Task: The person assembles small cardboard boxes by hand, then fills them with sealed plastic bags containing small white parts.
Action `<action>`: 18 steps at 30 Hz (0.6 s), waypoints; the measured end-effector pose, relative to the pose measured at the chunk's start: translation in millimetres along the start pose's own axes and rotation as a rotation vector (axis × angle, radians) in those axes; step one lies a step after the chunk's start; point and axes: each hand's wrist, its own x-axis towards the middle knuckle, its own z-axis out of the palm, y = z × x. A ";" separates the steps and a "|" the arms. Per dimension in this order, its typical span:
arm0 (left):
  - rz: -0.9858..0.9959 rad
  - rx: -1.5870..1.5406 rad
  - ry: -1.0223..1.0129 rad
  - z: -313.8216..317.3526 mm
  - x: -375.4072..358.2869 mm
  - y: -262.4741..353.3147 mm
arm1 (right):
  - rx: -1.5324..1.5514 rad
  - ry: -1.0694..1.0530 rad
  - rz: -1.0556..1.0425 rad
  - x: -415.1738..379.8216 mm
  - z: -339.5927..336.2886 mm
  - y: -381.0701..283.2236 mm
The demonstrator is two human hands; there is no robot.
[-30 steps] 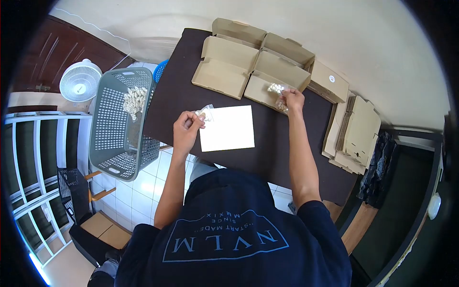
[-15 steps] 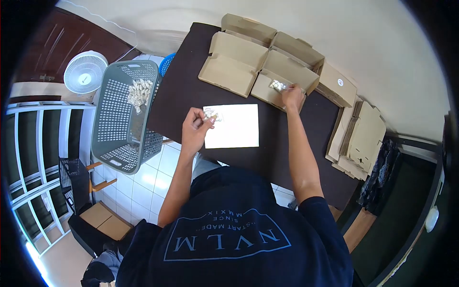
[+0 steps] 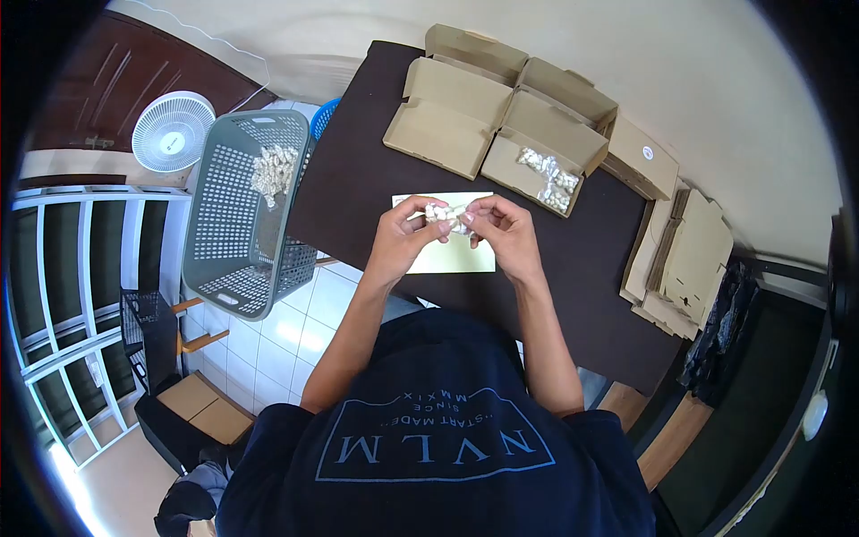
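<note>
Change since earlier frame: right hand (image 3: 506, 234) has come back from the open carton at 1 o'clock and now meets the left hand (image 3: 403, 237) over the white sheet (image 3: 461, 258); one packet stays behind in that carton.
Hands: both brought together at bench centre, fingertips pinched on one small clear packet (image 3: 445, 215) of pale pieces held between them, just above the sheet.
Packet in hand: lifted off the bench (image 3: 358, 179), not yet in any carton.
Filled carton (image 3: 541, 170): open, at 1 o'clock from the hands, holds clear packets of pale pieces (image 3: 548, 173); how many I cannot tell.
Empty open carton (image 3: 443, 121): at 12 o'clock, lid folded back, nothing seen inside.
Other cartons: a closed one (image 3: 642, 157) at 2 o'clock; flat unfolded stock (image 3: 689, 255) at 3 o'clock.
Supply: grey basket (image 3: 237, 215) at 9 o'clock, off the bench edge, with a heap of packets (image 3: 273, 170) in it.
Progress, judged: early; one carton partly filled, one open and bare, much stock waiting.
Surroundings: white fan (image 3: 172, 132) at 10 o'clock, on the floor.
</note>
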 end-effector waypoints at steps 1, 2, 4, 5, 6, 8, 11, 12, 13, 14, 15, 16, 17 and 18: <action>0.007 0.007 -0.027 1.0 -0.2 0.4 | -0.010 0.042 -0.023 -0.8 0.9 1.7; 0.007 0.008 -0.031 1.5 -0.8 0.5 | -0.055 0.054 -0.057 -1.2 0.1 6.2; -0.082 -0.044 -0.039 1.3 -2.3 0.6 | -0.098 0.056 -0.048 -5.6 -1.8 6.1; -0.081 -0.042 -0.041 1.1 -2.8 -0.2 | -0.141 0.055 -0.037 -7.5 -2.2 6.1; -0.075 -0.014 -0.040 0.8 -3.3 -2.3 | -0.141 0.055 -0.038 -8.8 -2.3 7.1; -0.069 0.012 -0.039 -0.3 -4.4 -7.5 | -0.152 0.072 -0.024 -11.4 -3.5 10.7; -0.065 0.002 -0.033 -1.2 -5.1 -14.1 | -0.140 0.067 -0.026 -15.6 -4.5 13.9; -0.105 -0.038 0.000 0.1 -6.4 -15.7 | -0.143 0.071 -0.026 -15.8 -5.0 16.2; -0.147 -0.079 0.032 1.3 -8.4 -18.0 | -0.115 0.084 -0.028 -16.3 -5.3 19.6; -0.147 -0.082 0.027 0.7 -9.2 -21.7 | -0.087 0.095 -0.031 -16.4 -7.0 22.2; -0.158 -0.113 0.025 0.4 -9.2 -24.1 | -0.091 0.099 -0.033 -16.7 -10.0 23.3; -0.168 -0.144 0.024 0.0 -8.8 -25.8 | -0.067 0.088 0.004 -16.9 -12.7 24.3; -0.168 -0.147 0.021 -0.3 -9.3 -27.7 | -0.043 0.078 0.043 -18.0 -15.2 25.9; -0.158 -0.056 -0.011 1.5 -10.1 -25.2 | -0.047 0.080 0.044 -17.9 -19.3 28.1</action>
